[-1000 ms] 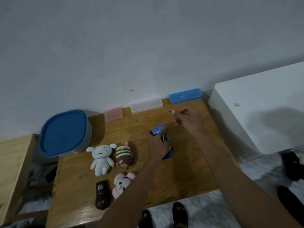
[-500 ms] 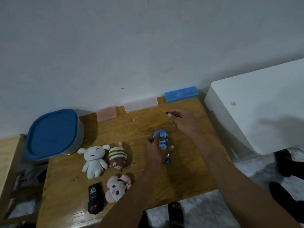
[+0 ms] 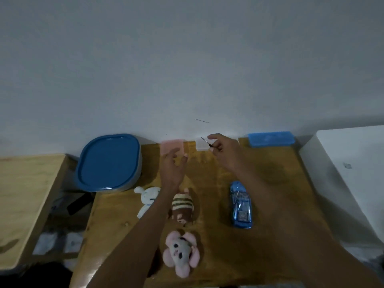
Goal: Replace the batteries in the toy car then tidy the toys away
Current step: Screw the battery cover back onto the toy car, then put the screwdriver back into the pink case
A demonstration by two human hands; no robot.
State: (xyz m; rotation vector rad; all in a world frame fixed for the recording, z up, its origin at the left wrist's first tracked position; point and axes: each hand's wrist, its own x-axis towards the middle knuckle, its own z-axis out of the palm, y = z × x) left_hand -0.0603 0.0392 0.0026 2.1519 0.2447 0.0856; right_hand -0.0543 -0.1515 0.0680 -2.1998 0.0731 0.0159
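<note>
A thin screwdriver (image 3: 205,141) is pinched in the right hand (image 3: 223,149), raised near the clear case (image 3: 201,146). The left hand (image 3: 172,165) is held with fingers loosely spread, empty, near the pink case (image 3: 170,145). The blue toy car (image 3: 241,205) lies ungripped on the wooden table (image 3: 276,204), right of the plush toys (image 3: 182,206).

No text, label or number is legible; a small mark on the white box (image 3: 347,165) is too blurred to read.
</note>
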